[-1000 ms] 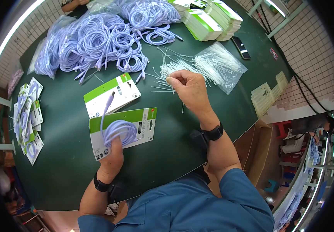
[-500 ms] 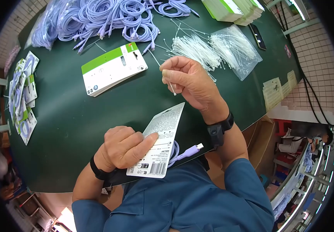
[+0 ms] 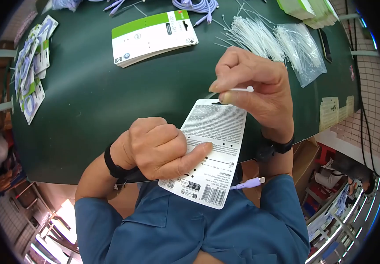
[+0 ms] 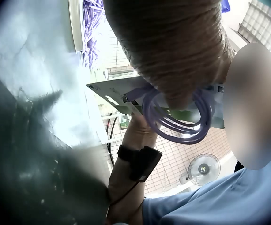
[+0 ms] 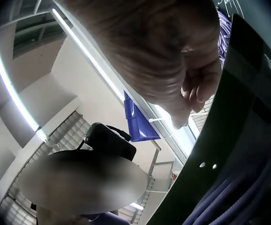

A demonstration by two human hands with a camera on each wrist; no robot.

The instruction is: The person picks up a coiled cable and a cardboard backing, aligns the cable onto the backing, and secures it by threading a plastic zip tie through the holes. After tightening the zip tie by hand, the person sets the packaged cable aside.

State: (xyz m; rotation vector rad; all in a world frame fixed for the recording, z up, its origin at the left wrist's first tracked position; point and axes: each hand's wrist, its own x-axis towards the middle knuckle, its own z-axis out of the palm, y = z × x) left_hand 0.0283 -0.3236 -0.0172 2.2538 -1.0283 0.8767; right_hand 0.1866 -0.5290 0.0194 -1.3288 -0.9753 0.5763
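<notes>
My left hand (image 3: pixel 161 147) grips a white packaging card (image 3: pixel 216 123) by its left side, thumb laid across the printed back. Coiled lilac cable (image 4: pixel 149 115) lies against the card's other face, under my left fingers in the left wrist view. Its connector (image 3: pixel 252 182) sticks out past the card's lower right edge. Between thumb and fingertips, my right hand (image 3: pixel 262 79) pinches a thin white cable tie (image 3: pixel 243 89), right above the card's top edge and hanging slot. In the right wrist view, the card's green face shows small punched holes (image 5: pixel 208 166).
A stack of green-and-white cards (image 3: pixel 154 42) lies ahead on the dark green table. Loose cable ties (image 3: pixel 254 39) and a bag of ties (image 3: pixel 304 61) are at the back right, near a phone (image 3: pixel 325 46). Carded cables (image 3: pixel 33 66) are heaped at left.
The left hand has turned the card over, so its printed back faces up. The right hand has taken a tie from the pile and brought it to the card's top edge.
</notes>
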